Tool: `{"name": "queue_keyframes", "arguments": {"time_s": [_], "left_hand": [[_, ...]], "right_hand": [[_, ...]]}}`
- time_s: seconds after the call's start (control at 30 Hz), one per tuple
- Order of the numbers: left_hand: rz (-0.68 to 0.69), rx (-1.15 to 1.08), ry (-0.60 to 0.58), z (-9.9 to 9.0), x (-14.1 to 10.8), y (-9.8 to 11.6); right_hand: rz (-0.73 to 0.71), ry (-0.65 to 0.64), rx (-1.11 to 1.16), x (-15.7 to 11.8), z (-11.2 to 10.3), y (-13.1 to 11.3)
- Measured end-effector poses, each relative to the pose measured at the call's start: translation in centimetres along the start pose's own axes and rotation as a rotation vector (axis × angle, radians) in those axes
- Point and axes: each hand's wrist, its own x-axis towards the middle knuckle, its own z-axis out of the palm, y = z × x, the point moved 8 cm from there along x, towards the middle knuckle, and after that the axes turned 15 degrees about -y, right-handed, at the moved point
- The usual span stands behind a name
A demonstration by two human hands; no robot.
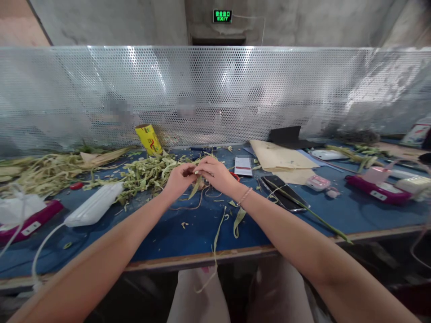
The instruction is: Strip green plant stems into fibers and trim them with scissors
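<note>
A narrow, pale green leaf strip (195,187), slightly curled and tapering downward, is pinched by the fingertips of the left hand (182,177) and right hand (215,174) above the blue counter (188,235), beside heaped greenery (143,176). Inside the open-topped yellow canister (149,140), no contents can be made out.

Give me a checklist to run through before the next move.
1. Left hand and right hand both visible: ok, close together.
2. Narrow green leaf below the hands securely gripped: cannot tell, the contact is hidden.
3. White rectangular corded device clear of the left forearm: ok, a gap shows.
4. Flat black phone uncovered: not ok, a long green stalk lies across it.
5. Front edge of the blue tabletop free of scraps: not ok, a pale green strip hangs over it.
</note>
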Motion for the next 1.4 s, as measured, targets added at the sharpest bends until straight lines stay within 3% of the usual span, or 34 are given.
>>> {"name": "queue_keyframes", "arguments": {"time_s": [0.2,0.43,0.6,0.8,0.9,1.13,1.3,1.4], "left_hand": [[-0.105,-0.510,-0.121,2.0,-0.1,-1.2],[-0.252,-0.732,-0.097,2.7,-0.6,-1.4],[-0.158,-0.554,-0.083,2.0,-0.2,-1.4],[0.054,0.241,0.000,0.6,0.0,0.8],[0.099,0.461,0.067,0.4,-0.3,1.7],[0.106,0.364,0.170,-0.2,-0.6,1.2],[0.074,0.121,0.140,0.0,-0.5,0.5],[0.080,0.109,0.126,-0.1,-0.6,0.9]], "right_hand": [[0.154,0.089,0.074,-0.4,-0.7,1.8],[0.244,0.151,0.128,-0.5,-1.1,2.0],[0.336,0.167,0.248,-0.7,-0.8,2.8],[0.504,0.162,0.415,-1.4,-0.2,4.6],[0.510,0.166,0.462,-1.4,-0.1,4.9],[0.544,0.156,0.706,-1.2,1.2,5.3],[0.519,0.154,0.781,-1.2,1.5,5.1],[0.506,0.144,0.833,-1.1,1.7,4.9]]}}
